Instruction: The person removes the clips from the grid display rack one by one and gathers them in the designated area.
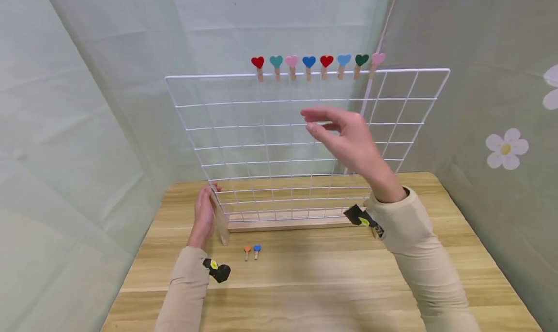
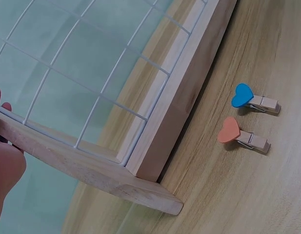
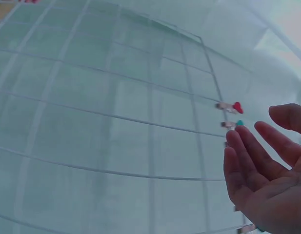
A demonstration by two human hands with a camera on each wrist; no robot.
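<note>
Before white grid [image 1: 305, 143], empty right hand [image 1: 344, 138]

White-coated wire grid [image 1: 305, 143] in matt wooden base [image 1: 283, 223]; smooth wood-grain table [image 1: 322, 283].

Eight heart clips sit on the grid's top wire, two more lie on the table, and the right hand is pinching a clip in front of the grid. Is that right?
Not quite. The right hand holds nothing; the right wrist view shows its fingers open and empty. The rest stands: eight heart clips on the top wire of the grid, two clips on the table.
</note>
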